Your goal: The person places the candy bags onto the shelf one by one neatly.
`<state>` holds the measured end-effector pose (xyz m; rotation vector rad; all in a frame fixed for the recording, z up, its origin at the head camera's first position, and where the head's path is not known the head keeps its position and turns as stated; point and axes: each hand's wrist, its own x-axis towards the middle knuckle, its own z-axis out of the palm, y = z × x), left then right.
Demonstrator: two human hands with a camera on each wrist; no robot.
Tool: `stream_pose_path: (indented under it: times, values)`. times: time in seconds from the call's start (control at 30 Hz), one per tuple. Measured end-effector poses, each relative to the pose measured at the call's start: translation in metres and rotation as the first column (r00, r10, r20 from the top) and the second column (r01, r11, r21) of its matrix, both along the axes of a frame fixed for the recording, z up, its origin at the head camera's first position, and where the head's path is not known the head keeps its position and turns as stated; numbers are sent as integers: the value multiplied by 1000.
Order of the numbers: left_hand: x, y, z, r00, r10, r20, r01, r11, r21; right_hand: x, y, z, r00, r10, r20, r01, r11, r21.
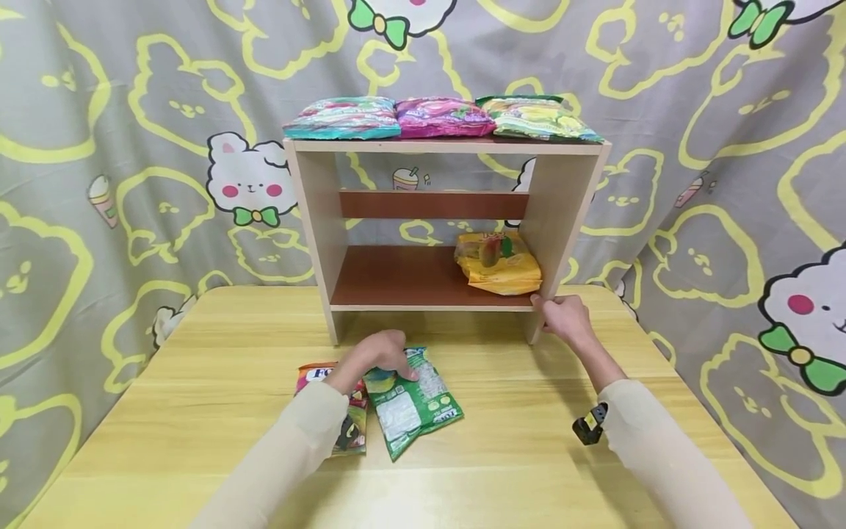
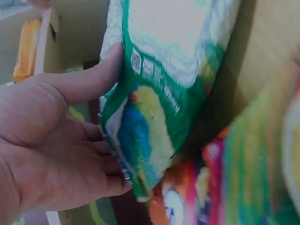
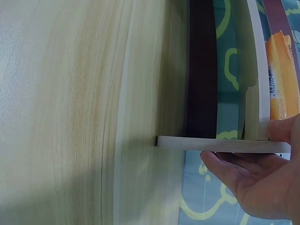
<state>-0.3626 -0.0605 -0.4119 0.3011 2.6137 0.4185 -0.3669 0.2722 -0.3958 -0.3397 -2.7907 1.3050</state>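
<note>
My left hand (image 1: pixel 385 351) grips a green snack bag (image 1: pixel 423 404), thumb on its face and fingers under its edge in the left wrist view. A parrot picture and pale panels show on that bag (image 2: pixel 159 93). Beside it on the table lies an orange-and-red bag (image 1: pixel 357 426), partly covered by my left forearm. My right hand (image 1: pixel 565 317) holds the right side panel of a small wooden shelf (image 1: pixel 423 307); in the right wrist view its thumb and fingers lie on either side of the panel (image 3: pixel 220 144). A yellow bag (image 1: pixel 499 264) with a mango picture sits on the lower board, close to that hand.
On the shelf's top lie a teal bag (image 1: pixel 346 119), a purple bag (image 1: pixel 444 117) and a yellow-green bag (image 1: pixel 537 117). The shelf stands at the back of a wooden table (image 1: pixel 198 411). Behind hangs a patterned grey curtain (image 1: pixel 165 169).
</note>
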Motion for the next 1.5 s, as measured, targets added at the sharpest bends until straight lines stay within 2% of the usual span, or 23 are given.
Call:
stream_pose_path:
  times: [0.27, 0.43, 0.67, 0.8, 0.93, 1.0, 1.13, 1.27, 1.37, 1.47, 1.5]
  values:
    - [0, 10, 9, 995, 7, -99, -2, 999, 41, 1, 1, -2, 1000, -7, -7, 7, 1000, 8]
    - [0, 15, 20, 988, -34, -149, 41, 998, 45, 1, 2, -2, 1000, -17, -17, 17, 1000, 2]
    - [9, 18, 38, 975, -75, -211, 102, 987, 120, -1, 1, -1, 1000, -26, -14, 26, 1000, -7]
    - [13, 20, 50, 959, -118, -259, 161, 975, 151, -1, 2, 0, 1000, -19, -3, 19, 1000, 4]
    - [13, 23, 60, 942, -124, -312, 183, 969, 167, -2, 1, 0, 1000, -15, 10, 15, 1000, -3]
    - [11, 25, 64, 929, -122, -351, 188, 969, 163, -3, 1, -1, 1000, -12, 11, 12, 1000, -6]
    - [11, 29, 68, 884, -121, -452, 202, 970, 135, -4, 0, -3, 1000, -9, 4, 9, 1000, -4]
    - [13, 37, 60, 811, -150, -565, 230, 970, 73, -3, 0, -2, 1000, -10, 9, 10, 1000, -17]
    - [16, 45, 47, 743, -197, -639, 270, 963, 17, -4, 1, -1, 1000, -14, 14, 14, 1000, -17]
    - [22, 55, 37, 690, -232, -685, 299, 954, -22, -4, 1, -1, 1000, -25, 4, 25, 1000, -9]
    - [25, 58, 34, 678, -241, -694, 306, 952, -32, -3, 1, -1, 1000, -26, 1, 26, 1000, -7]
